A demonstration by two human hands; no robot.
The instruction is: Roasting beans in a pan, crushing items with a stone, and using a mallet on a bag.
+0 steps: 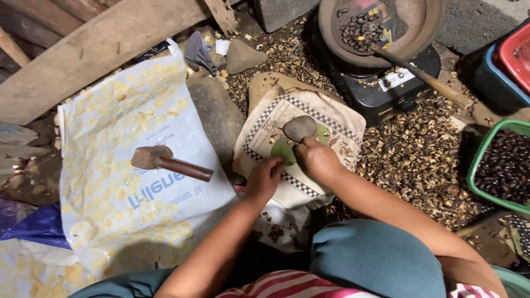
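Observation:
My right hand (317, 159) grips a flat grey stone (300, 127) and holds it over a cloth with a checkered border (331, 124) spread on a larger rock. My left hand (265, 177) rests on the cloth just left of the right hand, fingertips pinched at a small dark spot; what it holds, if anything, is too small to see. A hammer with a brown wooden handle (165, 161) lies untouched on a printed plastic sack (121, 165) to the left.
Broken shells (419, 160) litter the ground at right. A green basket of dark seeds (505, 165) stands at far right. A pan with dark seeds (381, 25) sits on a black stove at the top. Wooden planks (94, 55) lie top left.

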